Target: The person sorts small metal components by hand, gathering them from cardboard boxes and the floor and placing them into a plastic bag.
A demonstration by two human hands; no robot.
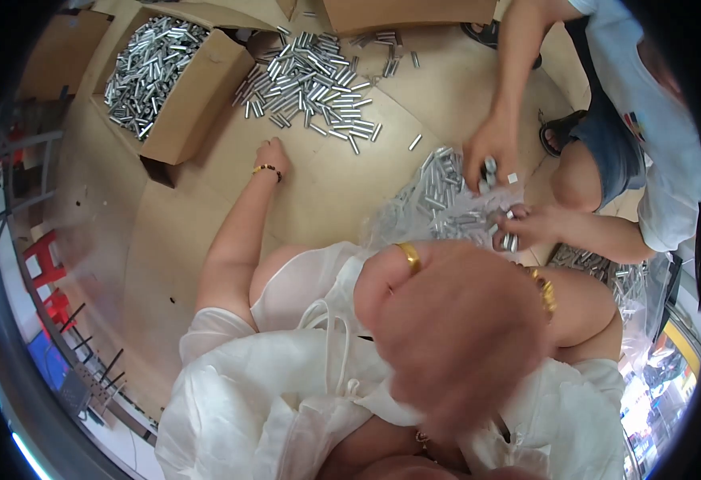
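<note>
My left hand, with a dark beaded bracelet at its wrist, is down near the floor just below a loose pile of short silvery metal tubes. Its fingers look curled; whatever they may hold is hidden. Large and blurred, my right hand is raised close to the camera, with a gold ring and a gold bracelet on it. Its fingers are too smeared to read. Beyond it lies a clear plastic bag with many metal tubes in it. A co-worker's hands hold several tubes over that bag.
An open cardboard box full of metal tubes stands at the far left. Another cardboard box is at the far edge. The co-worker crouches at the right. More tubes in a bag lie at the right. Red stools stand far left.
</note>
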